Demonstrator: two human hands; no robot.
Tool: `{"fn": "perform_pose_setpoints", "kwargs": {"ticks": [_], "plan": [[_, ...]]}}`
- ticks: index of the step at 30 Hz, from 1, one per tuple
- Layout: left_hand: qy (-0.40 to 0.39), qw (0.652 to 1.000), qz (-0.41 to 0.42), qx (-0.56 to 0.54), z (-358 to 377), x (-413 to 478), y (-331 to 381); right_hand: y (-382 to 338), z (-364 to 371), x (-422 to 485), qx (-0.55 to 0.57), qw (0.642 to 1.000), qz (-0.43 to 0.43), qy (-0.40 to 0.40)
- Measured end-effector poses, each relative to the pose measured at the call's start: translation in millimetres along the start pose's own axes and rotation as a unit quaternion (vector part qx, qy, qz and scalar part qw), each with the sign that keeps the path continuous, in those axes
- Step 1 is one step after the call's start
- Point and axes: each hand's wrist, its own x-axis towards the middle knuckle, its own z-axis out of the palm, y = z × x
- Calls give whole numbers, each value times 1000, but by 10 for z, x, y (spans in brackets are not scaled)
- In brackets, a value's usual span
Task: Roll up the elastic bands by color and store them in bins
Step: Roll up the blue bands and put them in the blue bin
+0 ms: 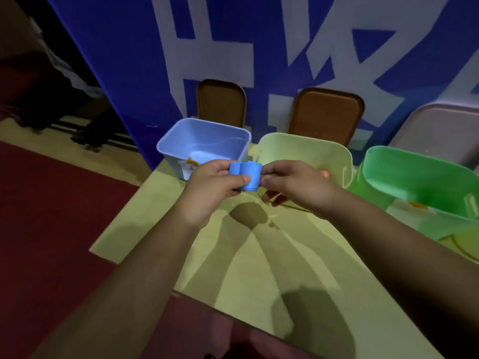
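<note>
Blue rolled up, not yet binned.
Just short of the blue bin (pixel 220 137): pinching with the left hand (pixel 213 186), thumb across the front, a blue band roll (pixel 246 176), held off the table (pixel 259 255); gripping its other end with the right hand (pixel 293 182), fingers curled. Seemingly rolled through; left to drop in. Cannot tell what fills the pale yellow bin (pixel 305 151) or the green bin (pixel 404 174).

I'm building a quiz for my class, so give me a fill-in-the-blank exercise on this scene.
1. The left hand and right hand hold a rolled band coloured ____.
2. The rightmost bin is ____.
3. The blue bin stands to the ____ of the middle bin.
Missing words: blue; green; left.
</note>
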Motion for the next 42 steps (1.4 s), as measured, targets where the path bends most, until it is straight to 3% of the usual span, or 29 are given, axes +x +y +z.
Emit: {"fn": "perform_pose_setpoints", "kwargs": {"ticks": [8, 11, 15, 32, 36, 42], "plan": [[-40, 996, -72, 32, -584, 126, 826, -972, 277, 135, 3, 997, 75, 23], [-82, 993, -70, 44, -751, 183, 1056, -1214, 299, 221, -4, 996, 83, 41], [-75, 992, -66, 78, -859, 346, 1204, -1388, 266, 402, -10, 995, 90, 42], [-11, 982, -158, 107, -664, 870, 1107, -1181, 64, 902, -21, 993, 115, 3], [-8, 975, -163, 151, -709, 1182, 968, -1098, 13, 1097, -36, 990, 125, 45], [-35, 948, -133, 287, -715, 1655, 684, -857, 110, 1305, -168, 970, 111, 137]]}}
